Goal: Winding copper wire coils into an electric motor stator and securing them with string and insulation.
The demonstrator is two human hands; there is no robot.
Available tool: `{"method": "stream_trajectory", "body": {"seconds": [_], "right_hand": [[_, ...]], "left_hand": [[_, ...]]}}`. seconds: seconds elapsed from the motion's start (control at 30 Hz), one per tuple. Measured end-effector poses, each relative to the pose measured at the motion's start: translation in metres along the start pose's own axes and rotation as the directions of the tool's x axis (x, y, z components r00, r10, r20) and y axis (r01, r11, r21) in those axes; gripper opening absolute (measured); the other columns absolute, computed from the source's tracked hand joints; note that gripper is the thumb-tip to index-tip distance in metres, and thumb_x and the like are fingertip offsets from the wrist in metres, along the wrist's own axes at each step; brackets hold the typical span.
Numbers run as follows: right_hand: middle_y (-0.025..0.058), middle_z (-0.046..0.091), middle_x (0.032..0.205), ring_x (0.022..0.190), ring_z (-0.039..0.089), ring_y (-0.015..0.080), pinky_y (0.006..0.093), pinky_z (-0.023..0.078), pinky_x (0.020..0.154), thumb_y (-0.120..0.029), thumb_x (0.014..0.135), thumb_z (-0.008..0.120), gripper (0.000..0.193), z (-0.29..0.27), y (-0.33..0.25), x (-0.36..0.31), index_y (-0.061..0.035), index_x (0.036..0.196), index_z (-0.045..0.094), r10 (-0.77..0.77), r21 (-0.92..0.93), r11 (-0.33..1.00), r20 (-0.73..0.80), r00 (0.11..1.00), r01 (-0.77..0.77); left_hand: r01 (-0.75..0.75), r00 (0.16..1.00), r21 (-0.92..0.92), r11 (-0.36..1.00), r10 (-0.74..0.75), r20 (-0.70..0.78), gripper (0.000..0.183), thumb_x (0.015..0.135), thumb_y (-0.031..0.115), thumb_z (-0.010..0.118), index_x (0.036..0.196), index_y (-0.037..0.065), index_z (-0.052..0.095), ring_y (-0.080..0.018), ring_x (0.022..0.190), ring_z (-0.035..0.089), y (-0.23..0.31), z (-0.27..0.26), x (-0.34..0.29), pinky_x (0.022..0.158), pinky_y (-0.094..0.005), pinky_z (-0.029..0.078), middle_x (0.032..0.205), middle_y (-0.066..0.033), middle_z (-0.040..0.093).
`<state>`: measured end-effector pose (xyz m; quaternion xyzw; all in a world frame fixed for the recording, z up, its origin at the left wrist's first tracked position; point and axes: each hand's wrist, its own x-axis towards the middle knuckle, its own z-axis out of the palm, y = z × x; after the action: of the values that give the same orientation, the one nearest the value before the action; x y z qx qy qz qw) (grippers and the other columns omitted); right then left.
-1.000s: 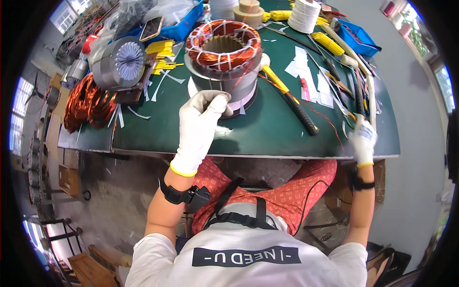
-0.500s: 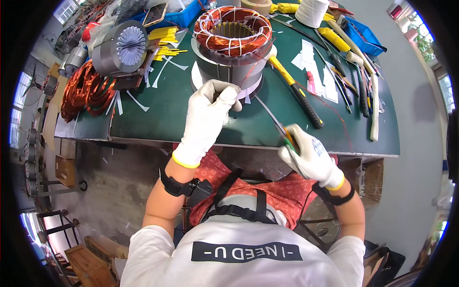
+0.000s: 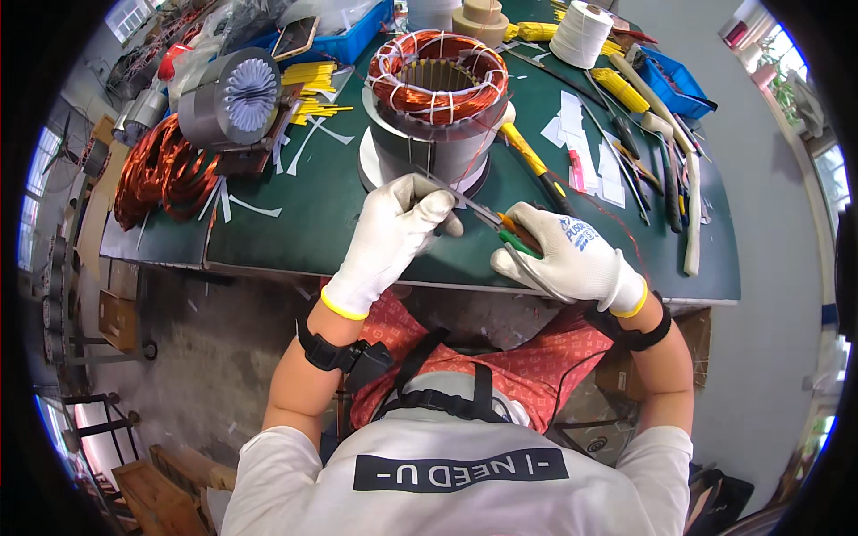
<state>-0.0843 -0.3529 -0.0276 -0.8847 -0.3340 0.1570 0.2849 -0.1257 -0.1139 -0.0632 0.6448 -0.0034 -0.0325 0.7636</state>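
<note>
In front of me a grey motor stator [image 3: 402, 147] stands upright, with a ring of copper windings [image 3: 393, 94] on top, tied with white cord. My left hand [image 3: 380, 234], in a white glove, is closed in a pinch just in front of the stator's base. What its fingers hold is too small to make out. My gloved right hand [image 3: 581, 255] grips a pair of scissors [image 3: 483, 213] with orange and green on the handles. The scissors' blades point up and left, with their tips at my left fingertips.
A yellow-and-black handled hammer [image 3: 524, 150] lies right of the stator. Farther right are white paper pieces [image 3: 565, 121], several tools and a white thread spool [image 3: 581, 36]. To the left stand another stator [image 3: 201, 105] and copper coils [image 3: 156, 179]. Thin red wire [image 3: 617, 217] trails rightward.
My right hand has moved left and up, bringing the scissors' blades to my left fingertips. My left hand stays pinched, now slightly lower. The view has shifted a little.
</note>
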Motion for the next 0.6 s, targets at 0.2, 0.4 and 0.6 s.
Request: {"method": "stream_trajectory", "body": {"seconds": [0.2, 0.4, 0.6], "right_hand": [[0.0201, 0.063, 0.071, 0.067, 0.062, 0.0424, 0.0463, 0.047, 0.058, -0.056, 0.085, 0.073, 0.053, 0.000, 0.007, -0.019, -0.0053, 0.086, 0.059, -0.117, -0.106, 0.989, -0.132, 0.984, 0.103], [0.0176, 0.068, 0.082, 0.077, 0.068, 0.0347, 0.0433, 0.051, 0.067, -0.049, 0.081, 0.077, 0.049, -0.040, 0.089, -0.085, -0.0037, 0.098, 0.068, 0.396, -0.093, 0.888, -0.340, 0.853, -0.450], [0.0193, 0.065, 0.075, 0.066, 0.066, 0.0368, 0.0477, 0.052, 0.061, -0.014, 0.082, 0.066, 0.032, -0.030, 0.088, -0.068, -0.0063, 0.113, 0.064, -0.082, -0.428, 0.882, -0.555, 0.828, -0.199]], "left_hand": [[-0.014, 0.999, -0.033, 0.999, 0.015, 0.044, 0.030, 0.097, 0.032, 0.070, 0.096, 0.002, 0.067, -0.0019, 0.062, 0.048, -0.015, -0.002, -0.003, 0.058, -0.0195, 0.038, 0.074, -0.0034, 0.070], [0.079, 0.985, 0.179, 0.981, -0.104, 0.138, 0.030, 0.104, 0.020, 0.049, 0.124, 0.001, 0.060, -0.0078, 0.072, 0.051, -0.022, -0.016, -0.016, 0.068, -0.0244, 0.045, 0.092, -0.0019, 0.067], [-0.120, 0.931, 0.419, 0.900, -0.045, 0.363, 0.055, 0.101, 0.017, 0.044, 0.152, -0.001, 0.034, -0.0100, 0.069, 0.050, -0.042, 0.039, 0.010, 0.070, -0.0265, 0.046, 0.088, -0.0024, 0.064]]}}
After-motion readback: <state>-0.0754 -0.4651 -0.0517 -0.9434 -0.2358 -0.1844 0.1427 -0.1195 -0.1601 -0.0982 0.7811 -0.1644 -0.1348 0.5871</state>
